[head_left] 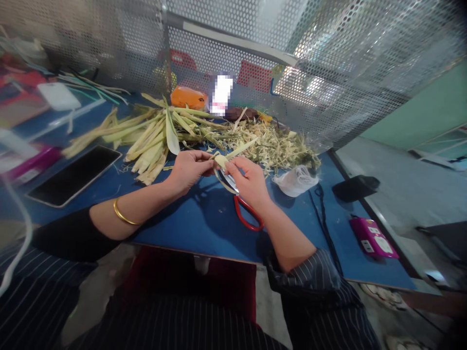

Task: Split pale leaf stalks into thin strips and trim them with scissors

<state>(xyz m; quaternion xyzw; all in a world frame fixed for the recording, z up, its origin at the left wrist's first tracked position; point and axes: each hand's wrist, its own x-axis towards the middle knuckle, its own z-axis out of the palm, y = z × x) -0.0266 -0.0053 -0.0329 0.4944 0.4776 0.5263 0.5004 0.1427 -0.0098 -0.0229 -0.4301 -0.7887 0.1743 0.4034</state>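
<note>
Both my hands meet above the blue table, pinching a pale folded piece of corn husk (220, 160) between them. My left hand (189, 170) has thumb and fingers closed on its left side. On the other side, the thumb and fingertips of my right hand (250, 182) press it, and a narrow strip sticks up to the right. Red-handled scissors (251, 224) extend below my right palm; whether that hand grips them or they rest on the table is hidden. Behind my hands lie long dry corn husks (149, 141) and a heap of shredded husk (272, 143).
A white spool of thread (297, 181) stands right of the heap. A dark phone (75, 175) lies at left. A black roll (355, 187) and a magenta box (374, 237) are at right. An orange packet (188, 98) sits near the perforated metal screen (233, 43).
</note>
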